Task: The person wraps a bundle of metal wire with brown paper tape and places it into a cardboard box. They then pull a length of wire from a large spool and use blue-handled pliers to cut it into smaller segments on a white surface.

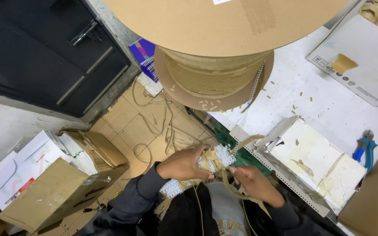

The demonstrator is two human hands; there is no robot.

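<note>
Pinching a short run of white wire comb [222, 154], the left hand [181, 164] curls its fingers around one end at lap level, while the right hand [253, 183] closes thumb and fingers on a tan paper strip [232, 185] that trails down from the same bundle. Both grips look tight, fingers pressed together rather than spread. More comb hangs in a thin line [255, 83] from the big cardboard spool [217, 65] above, which looks nearly full, so by my reading most of the stock is untouched. One other white piece [171, 188] lies by the left sleeve. Paper scraps [162, 118] litter the tiled floor, and small bits dot the white table [329, 109]. Blue pliers [365, 148] rest on the table's right side, apart from both hands. Boxes of booklets [57, 175] stand at left.
</note>
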